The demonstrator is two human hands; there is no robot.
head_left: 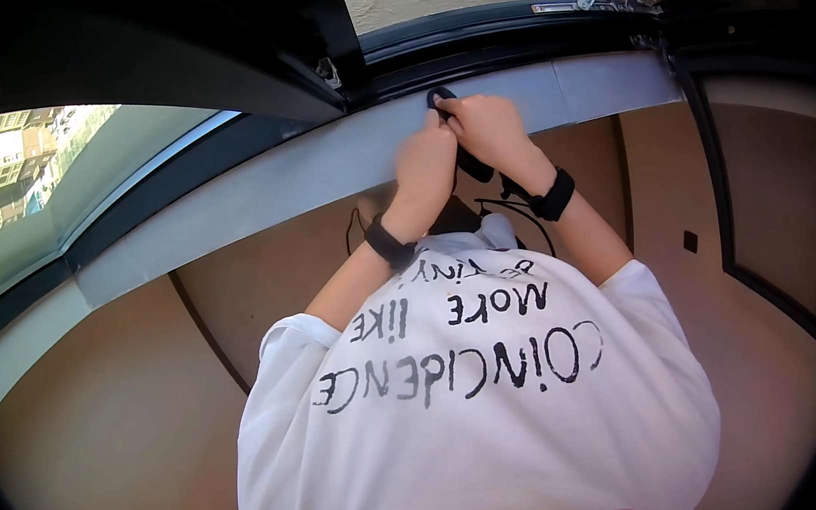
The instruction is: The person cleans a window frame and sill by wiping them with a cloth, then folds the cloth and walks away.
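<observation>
Although our fingers cover its middle, we can see both ends of a black, round-ended, elongated object [475, 165], which crosses the sill's near edge in our view, its long axis slanting from far left to near right. Our right hand [492, 132] looks curled round that middle — the nearer of the two, lying right along it. Our left hand [427, 164] meets it from the left, fingertips at the far end; whether they pinch or merely touch, we cannot tell. Around them runs a smooth, pale grey, flat sill [317, 163], with a black window frame [494, 36] beyond — and our white, black-lettered T-shirt [479, 438] nearest us
</observation>
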